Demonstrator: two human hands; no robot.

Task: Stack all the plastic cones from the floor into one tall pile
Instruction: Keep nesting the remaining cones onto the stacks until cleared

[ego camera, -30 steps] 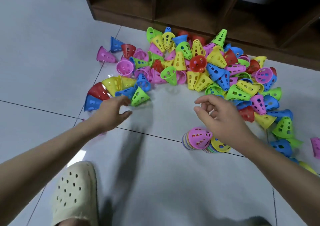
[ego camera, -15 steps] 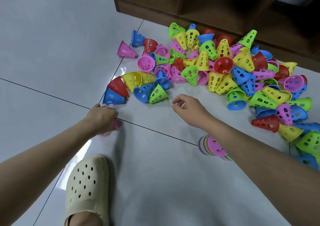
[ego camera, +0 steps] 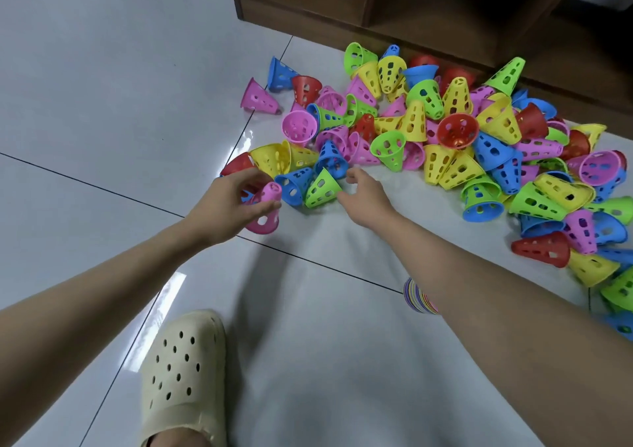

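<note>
Dozens of light, stiff perforated cones at 1 o'clock; left hand gripped pink cone, right hand loose-fingered, reaching for green cone. Best grab by rim, probably.

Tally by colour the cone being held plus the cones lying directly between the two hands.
Pink cone, held by the left hand: 1
Blue cone: 1
Green cone: 1
Total: 3

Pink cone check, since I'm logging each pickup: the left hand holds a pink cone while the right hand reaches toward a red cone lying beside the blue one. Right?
Not quite. In the head view the right hand reaches toward a green cone, not a red one, beside the blue cone. The left hand does hold the pink cone.
</note>
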